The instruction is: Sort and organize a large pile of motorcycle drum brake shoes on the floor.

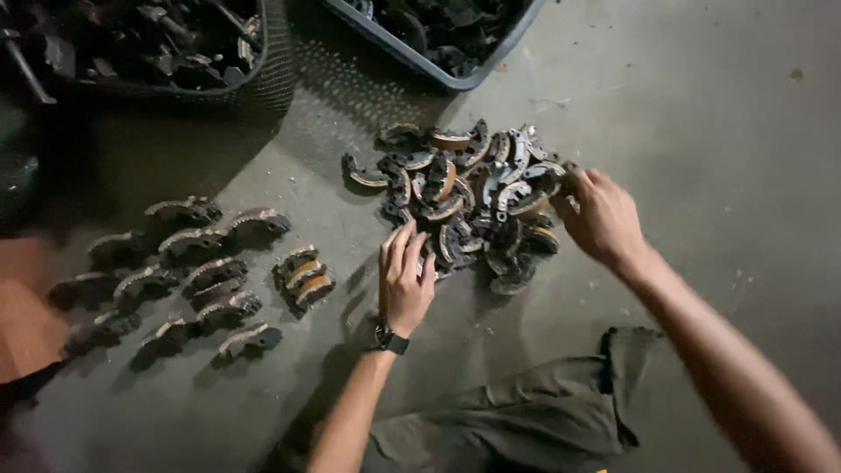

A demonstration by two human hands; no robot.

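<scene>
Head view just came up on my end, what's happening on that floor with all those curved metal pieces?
A person sits on a concrete floor, both hands in a loose pile of curved brake shoes. The left hand rests flat on the pile's near edge; the right hand fingers a piece at its right side. Further left, brake shoes stand sorted in rows, with a small stack between. Two bins of dark parts, a mesh basket and a grey crate, sit behind.

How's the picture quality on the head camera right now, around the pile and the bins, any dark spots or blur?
Head view: dim overall, with light falling on the loose pile of curved metal parts and both hands, left hand and right hand; the mesh basket and grey bin at the top are nearly black inside, contents indistinct; the sorted rows at left are shadowed and soft; no glare.
</scene>
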